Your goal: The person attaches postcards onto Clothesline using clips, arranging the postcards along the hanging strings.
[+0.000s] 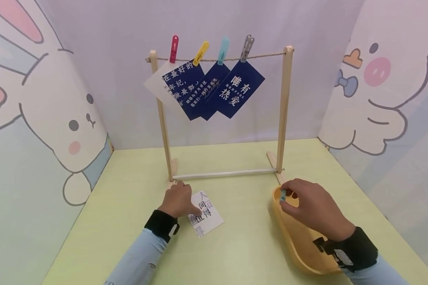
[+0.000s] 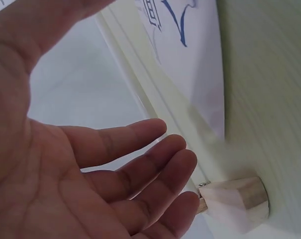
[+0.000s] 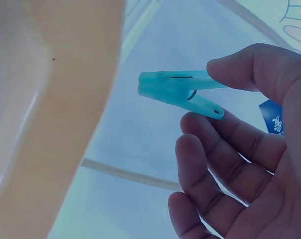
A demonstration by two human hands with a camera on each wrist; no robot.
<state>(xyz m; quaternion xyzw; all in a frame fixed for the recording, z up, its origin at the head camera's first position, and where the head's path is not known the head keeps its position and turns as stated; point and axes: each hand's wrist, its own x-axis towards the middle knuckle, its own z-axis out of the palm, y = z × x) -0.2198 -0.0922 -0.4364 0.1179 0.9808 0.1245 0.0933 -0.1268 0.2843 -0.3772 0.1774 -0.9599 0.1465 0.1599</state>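
Note:
My left hand (image 1: pixel 178 200) is at the left edge of a white card (image 1: pixel 210 223) with printed characters, which lies on the table. Its thumb overlaps the card in the head view. In the left wrist view the fingers (image 2: pixel 125 139) are loosely spread below the card (image 2: pixel 202 74), with a gap between thumb and fingers. Over the yellow basin (image 1: pixel 299 245), my right hand (image 1: pixel 312 206) pinches a teal clothespin (image 3: pixel 177 89) by its handle ends between thumb and forefinger. The clothespin's jaws point away from the palm.
A wooden rack (image 1: pixel 284 114) stands at the back with a twine line (image 1: pixel 267 57) across its top. Red (image 1: pixel 174 49), yellow (image 1: pixel 201 53), teal (image 1: pixel 223 51) and grey (image 1: pixel 247 48) clothespins hold overlapping white (image 1: pixel 157 85) and blue cards (image 1: pixel 240 89) there. Cartoon-printed cloth walls surround the table.

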